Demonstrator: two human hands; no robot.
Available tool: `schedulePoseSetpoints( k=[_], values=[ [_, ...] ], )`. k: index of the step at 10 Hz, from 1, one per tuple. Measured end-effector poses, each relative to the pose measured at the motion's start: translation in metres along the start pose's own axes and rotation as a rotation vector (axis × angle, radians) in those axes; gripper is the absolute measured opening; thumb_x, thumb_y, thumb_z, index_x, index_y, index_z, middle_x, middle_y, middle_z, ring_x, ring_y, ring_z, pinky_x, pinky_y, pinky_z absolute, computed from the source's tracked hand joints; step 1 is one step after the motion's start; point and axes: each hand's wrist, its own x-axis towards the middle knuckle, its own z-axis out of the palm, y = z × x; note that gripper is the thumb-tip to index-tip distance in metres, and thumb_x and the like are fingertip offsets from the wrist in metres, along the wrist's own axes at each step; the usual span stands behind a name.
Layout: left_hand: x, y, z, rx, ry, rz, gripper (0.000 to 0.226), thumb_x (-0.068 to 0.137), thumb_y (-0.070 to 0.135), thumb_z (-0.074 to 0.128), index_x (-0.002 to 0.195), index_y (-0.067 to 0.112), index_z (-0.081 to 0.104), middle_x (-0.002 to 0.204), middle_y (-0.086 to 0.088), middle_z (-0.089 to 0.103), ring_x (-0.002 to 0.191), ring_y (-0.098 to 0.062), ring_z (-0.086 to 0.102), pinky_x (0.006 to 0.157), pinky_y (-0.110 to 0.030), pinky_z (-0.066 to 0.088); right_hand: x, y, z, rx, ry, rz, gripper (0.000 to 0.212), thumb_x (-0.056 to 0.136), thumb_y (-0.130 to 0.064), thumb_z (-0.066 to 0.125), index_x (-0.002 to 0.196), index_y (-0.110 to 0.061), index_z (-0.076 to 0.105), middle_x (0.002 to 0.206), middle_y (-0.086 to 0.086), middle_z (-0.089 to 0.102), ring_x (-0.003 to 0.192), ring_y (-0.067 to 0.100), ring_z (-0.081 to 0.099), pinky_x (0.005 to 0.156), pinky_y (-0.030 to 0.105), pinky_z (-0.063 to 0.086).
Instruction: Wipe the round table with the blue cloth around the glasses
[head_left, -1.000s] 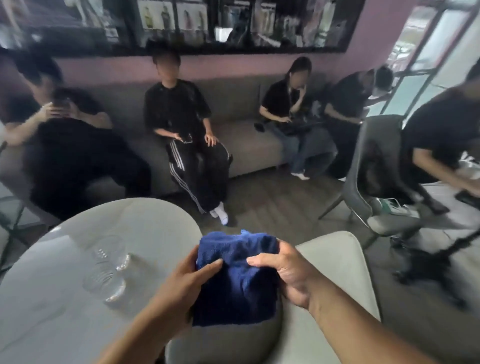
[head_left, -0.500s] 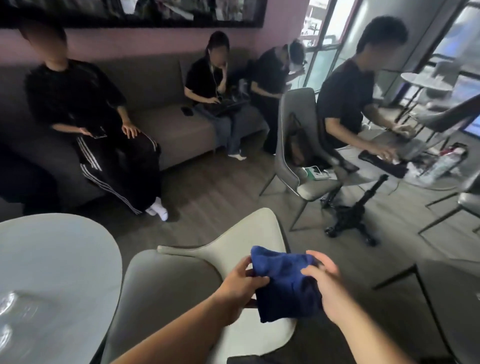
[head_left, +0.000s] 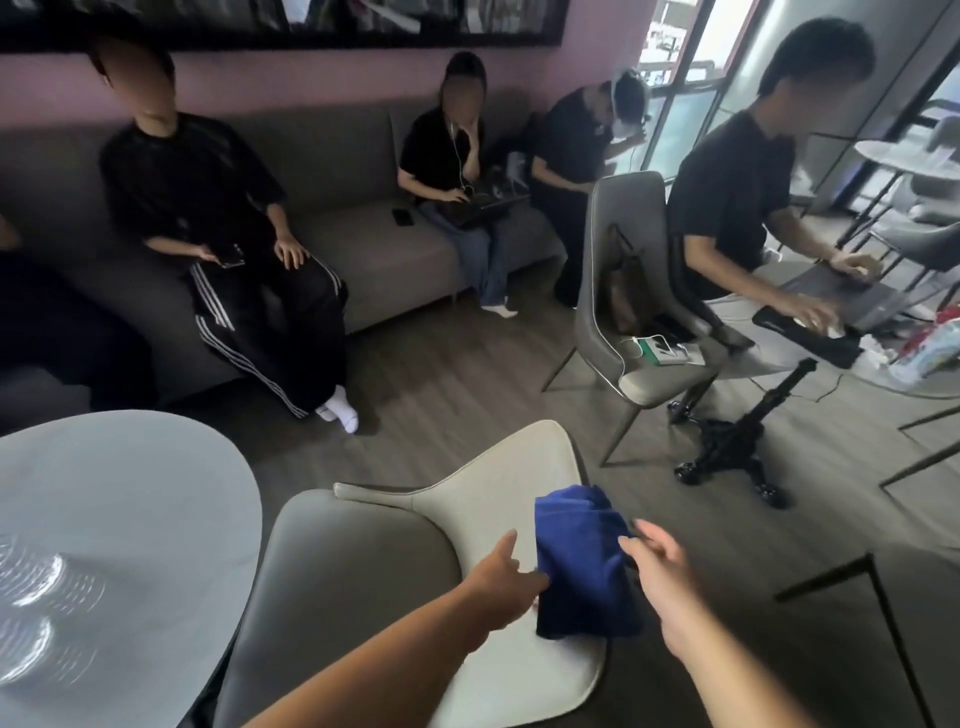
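The blue cloth (head_left: 584, 566) hangs folded over the back edge of a light chair (head_left: 498, 483). My left hand (head_left: 501, 579) is at its left side, thumb lifted and fingertips touching the cloth's edge. On the other side, my right hand (head_left: 657, 566) has its fingers spread beside the cloth. Neither hand visibly grips it. The round pale table (head_left: 130, 493) fills the lower left. Two clear glasses (head_left: 31, 613) show there only as blurred glints near the frame's left edge.
A grey chair seat (head_left: 337, 587) stands between the table and the light chair. Several people sit on a sofa (head_left: 374, 249) behind. Another person works at a table (head_left: 810, 358) on the right, beside a grey chair (head_left: 623, 260) and a black tripod base (head_left: 727, 452).
My view has swung right, away from the table. The cloth moved with both hands from near the table to the chair back, and both hands have loosened from it.
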Motion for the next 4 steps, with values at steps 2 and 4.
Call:
schedulePoseSetpoints(
  k=[2, 4],
  values=[
    [-0.028, -0.013, -0.037, 0.07, 0.006, -0.024, 0.048, 0.09, 0.025, 0.058, 0.137, 0.023, 0.051, 0.095, 0.001, 0.062, 0.063, -0.007, 0.058, 0.056, -0.02, 0.046, 0.007, -0.016, 0.018, -0.053, 0.11, -0.199, 0.009, 0.092, -0.013, 0.062, 0.095, -0.02, 0.067, 0.105, 0.012, 0.069, 0.093, 0.027, 0.059, 0.078, 0.032, 0.047],
    [-0.094, -0.102, -0.108, -0.152, 0.197, -0.032, 0.011, 0.082, 0.032, 0.062, 0.092, 0.032, 0.067, 0.075, 0.01, 0.068, 0.065, -0.008, 0.067, 0.06, -0.023, 0.055, 0.004, -0.058, 0.091, -0.156, -0.019, -0.49, 0.012, 0.085, -0.036, 0.06, 0.087, -0.047, 0.064, 0.096, -0.001, 0.069, 0.086, 0.025, 0.065, 0.057, 0.01, 0.045]
  ],
)
